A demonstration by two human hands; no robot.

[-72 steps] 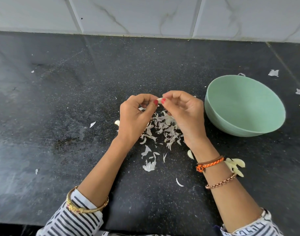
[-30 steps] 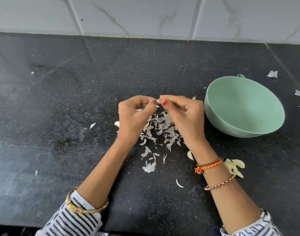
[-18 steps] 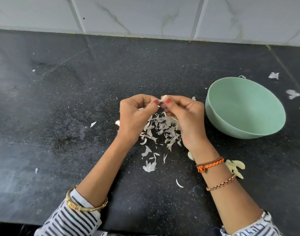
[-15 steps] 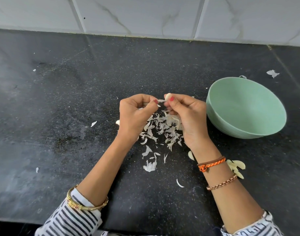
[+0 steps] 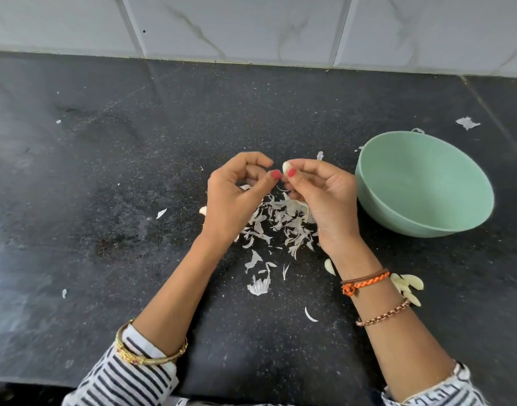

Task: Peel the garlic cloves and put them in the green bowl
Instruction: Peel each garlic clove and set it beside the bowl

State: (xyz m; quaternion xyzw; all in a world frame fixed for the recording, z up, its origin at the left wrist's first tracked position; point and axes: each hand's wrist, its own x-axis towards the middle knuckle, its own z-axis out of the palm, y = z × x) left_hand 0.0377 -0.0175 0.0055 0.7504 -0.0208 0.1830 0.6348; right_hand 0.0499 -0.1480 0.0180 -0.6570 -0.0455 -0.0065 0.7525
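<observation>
A: Black stone table (image 5: 134, 259), nearest edge first. What's by the wrists?
B: Peeled garlic cloves (image 5: 407, 286) lying on the table just beside the right forearm, approx 4 in a cluster, partly hidden by the arm, so count's rough. 1 more peeled clove (image 5: 329, 266) on the other side of that wrist.
A: So none in the bowl yet?
B: Green bowl (image 5: 427, 186) looks empty inside, as far as the view shows. 1 bowl, right of the hands, tilted w/ its mouth toward the camera.
A: Mid-table?
B: Skin scraps (image 5: 276, 224), a heap under and btwn the hands. Too many to count; a few strays farther left and out past the bowl.
A: Hands?
B: 2. Right hand (image 5: 324, 197) pinches 1 garlic clove (image 5: 285, 167) btwn thumb and fingertips, held above the heap. It looks pale and mostly bare; can't tell if any skin's left on the hidden side. Left hand (image 5: 236, 197) has its fingers curled, thumb tip just beside the clove; can't tell if it pinches a bit of skin or nothing.
A: Progress?
B: My guess: peeling's well on, approx 5 done on the table plus 1 in hand. Possibly 1 more clove (image 5: 203, 210) peeking out left of the left hand, peeled or not unclear. Transfer to the bowl not started.
A: Beyond?
B: White marble-look tile wall (image 5: 251, 24) at the back.
</observation>
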